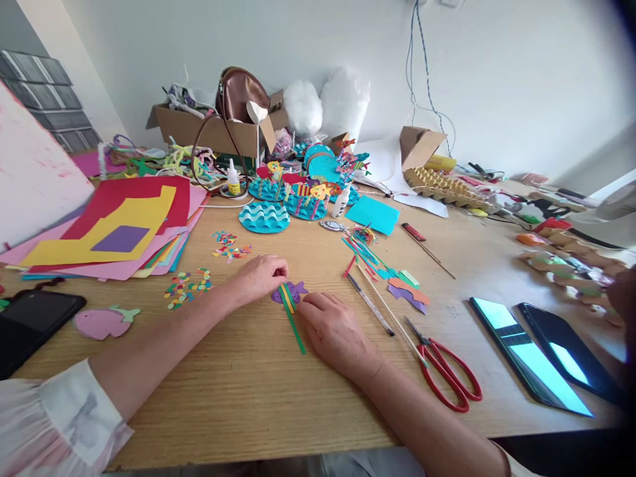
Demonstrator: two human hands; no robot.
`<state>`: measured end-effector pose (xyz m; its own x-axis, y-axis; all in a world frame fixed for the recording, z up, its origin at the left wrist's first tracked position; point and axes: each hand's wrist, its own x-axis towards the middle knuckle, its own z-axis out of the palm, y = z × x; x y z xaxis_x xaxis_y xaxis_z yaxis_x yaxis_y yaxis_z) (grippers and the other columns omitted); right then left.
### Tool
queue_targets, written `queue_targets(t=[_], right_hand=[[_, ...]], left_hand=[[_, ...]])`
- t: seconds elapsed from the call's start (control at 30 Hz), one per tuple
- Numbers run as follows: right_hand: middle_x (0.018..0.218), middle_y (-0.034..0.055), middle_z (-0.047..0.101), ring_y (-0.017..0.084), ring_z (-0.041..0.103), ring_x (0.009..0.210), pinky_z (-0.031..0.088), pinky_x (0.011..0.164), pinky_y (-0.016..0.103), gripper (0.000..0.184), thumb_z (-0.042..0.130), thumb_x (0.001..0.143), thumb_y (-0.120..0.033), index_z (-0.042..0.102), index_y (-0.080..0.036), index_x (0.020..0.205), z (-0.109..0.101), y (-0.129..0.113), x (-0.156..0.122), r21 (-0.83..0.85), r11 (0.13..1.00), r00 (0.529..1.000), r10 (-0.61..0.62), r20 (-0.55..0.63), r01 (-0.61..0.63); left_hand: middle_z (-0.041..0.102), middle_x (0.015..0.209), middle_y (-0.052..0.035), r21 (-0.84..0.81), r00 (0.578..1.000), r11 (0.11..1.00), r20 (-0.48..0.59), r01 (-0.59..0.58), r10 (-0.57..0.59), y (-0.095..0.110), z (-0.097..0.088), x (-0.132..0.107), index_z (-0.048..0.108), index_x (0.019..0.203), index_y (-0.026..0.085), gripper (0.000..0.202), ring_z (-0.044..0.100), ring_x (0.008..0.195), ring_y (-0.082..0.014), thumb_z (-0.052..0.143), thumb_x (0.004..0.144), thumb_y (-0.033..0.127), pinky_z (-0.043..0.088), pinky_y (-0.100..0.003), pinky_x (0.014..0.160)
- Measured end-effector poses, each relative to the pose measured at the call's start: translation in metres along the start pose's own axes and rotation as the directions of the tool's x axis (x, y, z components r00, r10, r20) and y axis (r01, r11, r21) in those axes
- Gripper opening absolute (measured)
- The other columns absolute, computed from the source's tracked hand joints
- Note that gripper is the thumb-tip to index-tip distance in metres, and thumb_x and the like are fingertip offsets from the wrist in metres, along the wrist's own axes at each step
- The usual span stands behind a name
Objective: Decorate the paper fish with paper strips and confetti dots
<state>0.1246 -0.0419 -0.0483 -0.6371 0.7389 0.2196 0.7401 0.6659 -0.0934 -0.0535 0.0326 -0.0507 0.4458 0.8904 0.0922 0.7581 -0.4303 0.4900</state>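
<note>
Between the pinched left hand (265,273) and curled right hand (338,329), whose holds cannot be told, the purple fish (299,291) is laid on the table (223,397), likely light, bendy, best held by its edges.

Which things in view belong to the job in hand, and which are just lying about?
Belonging:
- purple paper fish, between the hands
- green strip and yellow strip, across the fish
- probably red-handled scissors, white squeeze bottle and coloured sheets, none in a grip

Apparently just lying about:
- phones
- brown bag
- cardboard box
</note>
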Motion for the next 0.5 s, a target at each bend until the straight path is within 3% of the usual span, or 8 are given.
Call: queue_targets(t=[0.5], right_hand=[[0.086,0.0050,0.062,0.015,0.053,0.082,0.041,0.075,0.024,0.020,0.039,0.085,-0.013,0.059,-0.017,0.084,0.0008,-0.0004,0.0007,0.009,1.000,1.000,0.018,0.012,-0.018]], left_hand=[[0.057,0.068,0.0007,0.058,1.000,0.998,-0.015,-0.018,0.019,-0.0007,0.0031,0.0005,0.059,0.068,0.017,0.007,0.051,0.064,-0.0124,0.052,0.070,0.015,0.034,-0.022,0.056]])
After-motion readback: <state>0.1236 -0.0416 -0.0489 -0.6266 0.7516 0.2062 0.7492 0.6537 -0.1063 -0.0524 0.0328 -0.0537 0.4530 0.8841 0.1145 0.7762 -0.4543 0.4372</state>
